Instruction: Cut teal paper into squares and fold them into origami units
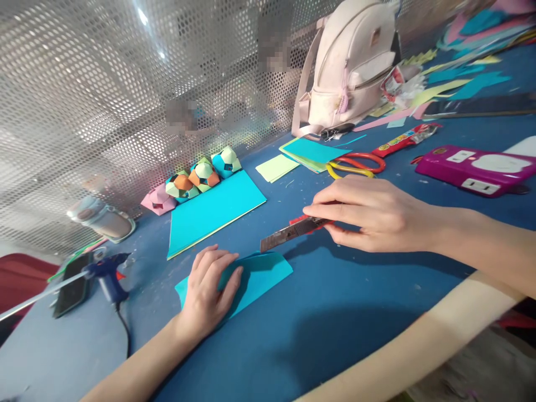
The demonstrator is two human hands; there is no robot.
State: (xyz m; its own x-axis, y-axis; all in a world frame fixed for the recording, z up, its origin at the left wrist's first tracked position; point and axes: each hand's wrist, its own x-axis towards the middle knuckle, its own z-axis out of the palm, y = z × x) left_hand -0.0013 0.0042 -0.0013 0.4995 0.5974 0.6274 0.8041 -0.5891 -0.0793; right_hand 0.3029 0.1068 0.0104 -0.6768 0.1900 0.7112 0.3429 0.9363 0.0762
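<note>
Blue paper (263,280) lies under my left hand (208,290), thumb and fingers apart; my right hand (372,212) pinches a knife (293,231), seemingly just above it.

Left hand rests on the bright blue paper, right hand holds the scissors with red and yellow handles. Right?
Wrong tool: in the head view, the right hand holds a dark grey metal cutter; the scissors lie beyond it. The left hand does rest on the bright blue paper.
</note>
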